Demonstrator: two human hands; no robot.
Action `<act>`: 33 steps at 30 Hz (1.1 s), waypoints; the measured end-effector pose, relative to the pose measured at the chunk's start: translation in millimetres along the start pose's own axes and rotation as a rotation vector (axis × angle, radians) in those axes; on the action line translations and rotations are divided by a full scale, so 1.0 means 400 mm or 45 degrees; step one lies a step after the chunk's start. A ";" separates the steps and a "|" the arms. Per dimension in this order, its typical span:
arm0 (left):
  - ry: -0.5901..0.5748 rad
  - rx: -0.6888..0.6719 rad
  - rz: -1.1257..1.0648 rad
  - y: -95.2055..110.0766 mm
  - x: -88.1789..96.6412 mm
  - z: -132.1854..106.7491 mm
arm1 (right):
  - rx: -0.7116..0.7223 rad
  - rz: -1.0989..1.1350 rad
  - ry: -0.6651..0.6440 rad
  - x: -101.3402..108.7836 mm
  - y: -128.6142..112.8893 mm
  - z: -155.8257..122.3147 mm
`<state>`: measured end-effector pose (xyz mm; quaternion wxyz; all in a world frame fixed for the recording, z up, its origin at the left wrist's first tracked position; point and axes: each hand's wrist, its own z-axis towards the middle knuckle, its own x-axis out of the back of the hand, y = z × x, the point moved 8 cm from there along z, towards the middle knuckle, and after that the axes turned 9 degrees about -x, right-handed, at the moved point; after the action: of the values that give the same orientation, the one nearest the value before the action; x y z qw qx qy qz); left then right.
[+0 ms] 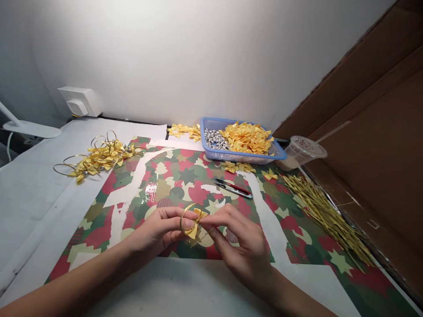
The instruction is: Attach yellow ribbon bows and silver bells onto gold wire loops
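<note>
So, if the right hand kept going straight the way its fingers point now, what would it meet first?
The right hand would first meet the yellow ribbon bow, which its fingertips seem to be pinching, though depth is hard to judge. Just beyond are the gold wire loop and the left hand.

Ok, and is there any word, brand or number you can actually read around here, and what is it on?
Nothing can be read for certain: the reddish printing on the clear plastic cup is too small and blurred to make out, and no legible marks show on the white wall socket or the gold ribbon bow.
</note>
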<state>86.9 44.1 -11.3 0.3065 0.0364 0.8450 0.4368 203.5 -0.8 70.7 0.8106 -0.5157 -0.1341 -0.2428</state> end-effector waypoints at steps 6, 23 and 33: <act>0.030 -0.011 0.000 0.018 -0.003 -0.002 | -0.075 0.094 0.031 0.005 0.014 0.008; -0.070 -0.041 -0.041 0.004 -0.014 0.002 | -0.161 0.148 0.034 -0.008 0.030 -0.004; 0.075 -0.323 0.276 0.070 0.028 0.012 | -0.340 0.268 0.047 0.018 0.061 0.005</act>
<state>74.9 68.5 2.4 0.2347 0.0756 0.7827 0.5714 222.5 7.7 56.2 0.7581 -0.6255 -0.0312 -0.1818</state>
